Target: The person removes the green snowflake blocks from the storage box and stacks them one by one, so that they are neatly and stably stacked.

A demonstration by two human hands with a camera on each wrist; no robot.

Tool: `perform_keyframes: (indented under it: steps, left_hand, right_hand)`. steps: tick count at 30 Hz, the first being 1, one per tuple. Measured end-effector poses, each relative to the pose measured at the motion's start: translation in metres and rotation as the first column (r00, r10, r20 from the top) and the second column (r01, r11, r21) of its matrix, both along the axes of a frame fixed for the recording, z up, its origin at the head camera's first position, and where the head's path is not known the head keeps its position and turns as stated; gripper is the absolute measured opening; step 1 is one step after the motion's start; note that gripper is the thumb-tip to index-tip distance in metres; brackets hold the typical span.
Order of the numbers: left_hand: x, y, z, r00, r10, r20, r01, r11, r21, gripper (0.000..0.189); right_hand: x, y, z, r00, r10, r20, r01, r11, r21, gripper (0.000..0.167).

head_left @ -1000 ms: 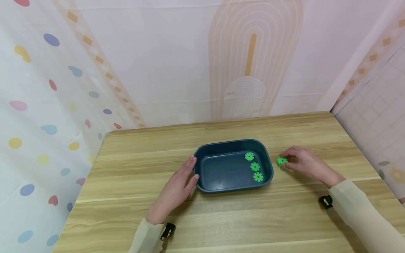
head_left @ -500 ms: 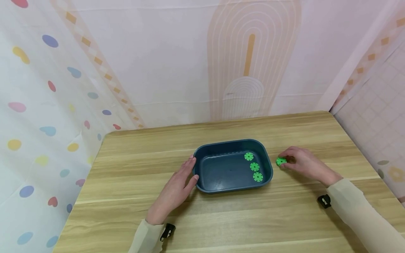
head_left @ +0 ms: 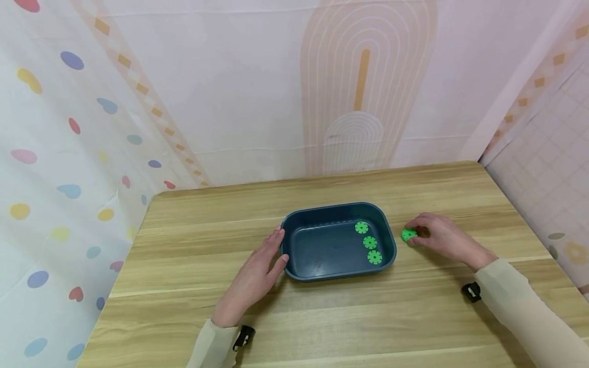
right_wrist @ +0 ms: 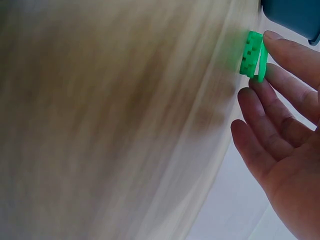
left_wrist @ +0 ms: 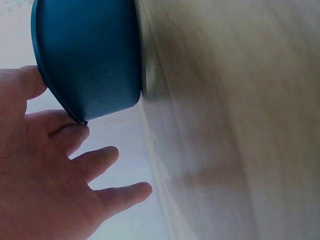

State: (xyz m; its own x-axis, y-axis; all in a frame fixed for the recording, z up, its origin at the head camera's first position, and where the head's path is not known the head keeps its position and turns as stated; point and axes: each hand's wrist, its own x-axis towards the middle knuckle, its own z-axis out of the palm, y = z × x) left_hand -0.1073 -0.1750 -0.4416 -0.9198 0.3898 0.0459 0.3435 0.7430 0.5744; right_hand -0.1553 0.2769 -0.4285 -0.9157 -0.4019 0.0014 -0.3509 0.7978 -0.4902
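Note:
My left hand (head_left: 252, 278) rests at the left end of a dark blue tray (head_left: 317, 276), its fingers fairly straight and its fingertips on the rim. Three flat green notched discs (head_left: 370, 243) lie in a column on the tray floor at the right. Just outside the tray's right end, my right hand (head_left: 444, 239) pinches a green notched disc (right_wrist: 262, 62) between thumb and fingers. In the right wrist view that disc tilts away from a short stack of similar discs (right_wrist: 250, 55) standing on the table.
The tray stands on a wood-grain table (head_left: 322, 322). A patterned curtain (head_left: 239, 102) hangs behind the table and along its left side, with another patterned cloth (head_left: 552, 168) on the right. Dark wrist mounts (head_left: 244, 337) sit by both sleeves.
My right thumb and fingers have closed a little on the green discs, with hardly any other motion. My left hand has stayed at the tray's rim.

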Motion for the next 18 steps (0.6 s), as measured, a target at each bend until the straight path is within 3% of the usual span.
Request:
perform_keyframes:
  steps: [18]
  left_hand:
    - [-0.0001, 0.0006, 0.0001, 1.0, 0.001, 0.009, -0.001, 1.0, -0.001, 0.064]
  right_hand:
    - [-0.0001, 0.0011, -0.0005, 1.0, 0.018, 0.004, -0.018, 1.0, -0.015, 0.028]
